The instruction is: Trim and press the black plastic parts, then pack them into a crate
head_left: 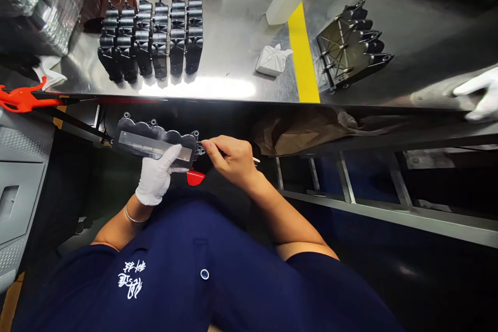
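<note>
My left hand (155, 176), in a white glove, grips a black moulded plastic cover (155, 137) with a wavy upper edge, eyelets and a smooth flat strip along its face. The thumb lies across the strip. At the cover's right end is my bare right hand (233, 158), its fingers closed in a pinch. A thin stick-like tool (256, 161) pokes out behind that hand; most of it is hidden in the grip, so its kind is unclear. The cover is held up in front of the bench's edge, over my lap.
Several black parts (153, 41) stand in a row on the metal bench (229, 57). A white bottle (290, 0), a wrapped white block (273, 60) and another black part (350, 46) lie farther right. Another person's gloved hand (480, 93) shows at the right edge.
</note>
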`<state>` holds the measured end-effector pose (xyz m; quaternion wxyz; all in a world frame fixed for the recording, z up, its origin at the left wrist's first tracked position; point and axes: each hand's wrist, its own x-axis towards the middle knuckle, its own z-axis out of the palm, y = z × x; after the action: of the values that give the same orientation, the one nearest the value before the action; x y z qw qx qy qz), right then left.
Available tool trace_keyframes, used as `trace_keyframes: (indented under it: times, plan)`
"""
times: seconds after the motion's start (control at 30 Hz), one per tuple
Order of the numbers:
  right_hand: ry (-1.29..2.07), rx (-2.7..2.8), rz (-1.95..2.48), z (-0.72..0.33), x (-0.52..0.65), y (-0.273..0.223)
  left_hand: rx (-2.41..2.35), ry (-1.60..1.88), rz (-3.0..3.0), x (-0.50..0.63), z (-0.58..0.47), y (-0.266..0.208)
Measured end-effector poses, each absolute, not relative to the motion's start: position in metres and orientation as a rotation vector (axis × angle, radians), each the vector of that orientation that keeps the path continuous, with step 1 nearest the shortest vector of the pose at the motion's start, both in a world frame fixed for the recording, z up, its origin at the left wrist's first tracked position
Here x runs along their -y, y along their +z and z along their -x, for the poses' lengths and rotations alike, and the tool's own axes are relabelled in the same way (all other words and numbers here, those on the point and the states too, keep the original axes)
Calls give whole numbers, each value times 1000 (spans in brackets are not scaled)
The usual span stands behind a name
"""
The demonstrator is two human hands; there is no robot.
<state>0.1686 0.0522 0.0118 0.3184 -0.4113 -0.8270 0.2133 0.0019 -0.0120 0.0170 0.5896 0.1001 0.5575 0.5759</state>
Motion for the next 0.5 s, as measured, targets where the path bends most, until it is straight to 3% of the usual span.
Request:
trace_keyframes:
  times: [0.5]
  plan:
    - [616, 2344, 1072, -174, -57, 17, -1334, 1328, -233, 14, 1, 19]
